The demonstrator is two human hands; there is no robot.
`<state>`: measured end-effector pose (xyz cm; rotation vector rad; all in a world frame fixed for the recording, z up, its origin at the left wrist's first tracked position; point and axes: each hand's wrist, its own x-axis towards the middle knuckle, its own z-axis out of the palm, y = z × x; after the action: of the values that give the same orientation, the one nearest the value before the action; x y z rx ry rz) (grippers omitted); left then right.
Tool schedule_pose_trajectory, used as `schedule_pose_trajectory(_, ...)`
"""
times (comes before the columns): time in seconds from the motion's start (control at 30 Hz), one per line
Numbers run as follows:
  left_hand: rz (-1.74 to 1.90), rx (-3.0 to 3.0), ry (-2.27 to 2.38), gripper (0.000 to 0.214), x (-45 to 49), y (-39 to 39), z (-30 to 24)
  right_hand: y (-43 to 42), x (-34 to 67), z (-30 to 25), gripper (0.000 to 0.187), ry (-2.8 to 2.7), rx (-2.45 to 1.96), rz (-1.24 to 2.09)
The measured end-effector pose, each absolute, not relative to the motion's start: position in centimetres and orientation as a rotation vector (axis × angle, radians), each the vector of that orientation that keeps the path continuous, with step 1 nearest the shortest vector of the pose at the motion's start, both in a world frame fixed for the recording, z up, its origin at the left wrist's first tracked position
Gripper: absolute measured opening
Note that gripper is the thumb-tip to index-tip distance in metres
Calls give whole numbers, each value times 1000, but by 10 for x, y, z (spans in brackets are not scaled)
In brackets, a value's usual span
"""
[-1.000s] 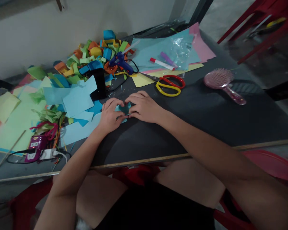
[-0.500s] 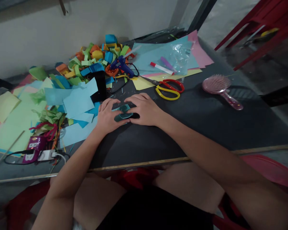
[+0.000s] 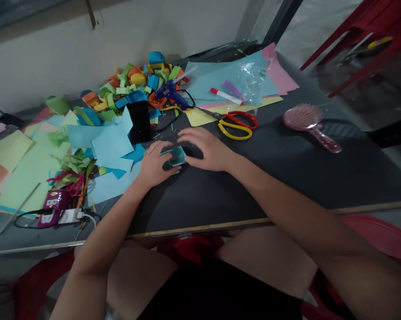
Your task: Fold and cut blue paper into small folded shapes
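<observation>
My left hand (image 3: 155,163) is closed on a small folded teal paper piece (image 3: 174,156) on the dark table (image 3: 287,164), holding its left side. My right hand (image 3: 205,149) hovers just right of the piece with its fingers spread and flat, its fingertips close to the paper's upper edge. A black box (image 3: 139,121) stands upright just behind my hands. Light blue paper sheets (image 3: 110,142) lie immediately left of my left hand.
A heap of coloured paper loops (image 3: 133,84) and a blue glue gun (image 3: 171,92) sit at the back. Red-and-yellow scissors (image 3: 236,122), a marker (image 3: 225,95) and a pink hairbrush (image 3: 308,121) lie to the right. A purple device (image 3: 53,208) with cables is near the front left edge.
My right hand has let go of the teal piece and opened, lifting slightly to the right. My left hand keeps hold of the piece, which is now more exposed.
</observation>
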<state>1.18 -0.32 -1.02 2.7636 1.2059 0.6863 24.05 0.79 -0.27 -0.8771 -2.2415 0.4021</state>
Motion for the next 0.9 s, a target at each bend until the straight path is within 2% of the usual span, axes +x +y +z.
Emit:
schedule_pose_trajectory(0.07,758,2775,1143,15,9,1,-13,14,246,-6,48,-1970,-1017,527)
schedule_pose_trajectory(0.17,862,2843,1095,13,5,4,-14,18,243,-11,54,-1757,-1181,779)
schedule_pose_trajectory(0.27,885,2925,1116,14,3,1,-13,13,232,-10,48,-1759,-1199,930)
schedule_pose_trajectory(0.33,877,2969,1162,14,2,-3,-12,6,225,-6,37,-1872,-1223,805)
schedule_pose_trajectory(0.43,975,2988,1276,12,3,-9,-9,-4,219,2,27,-2030,-1367,449)
schedule_pose_trajectory(0.47,1044,2955,1315,17,4,-11,-8,-6,218,3,27,-2034,-1425,367)
schedule_pose_trajectory(0.53,1166,2801,1335,40,8,-13,-8,-9,216,5,34,-1988,-1500,304)
schedule_pose_trajectory(0.6,1180,2602,1269,65,12,-14,-8,-11,213,4,39,-1931,-1500,323)
schedule_pose_trajectory(0.63,1144,2519,1243,69,14,-14,-9,-12,212,3,40,-1910,-1485,342)
schedule_pose_trajectory(0.8,1006,2250,1333,37,20,-11,-13,-16,204,4,32,-1839,-1448,460)
schedule_pose_trajectory(0.9,1067,2139,1366,29,21,-9,-14,-16,203,5,31,-1815,-1448,505)
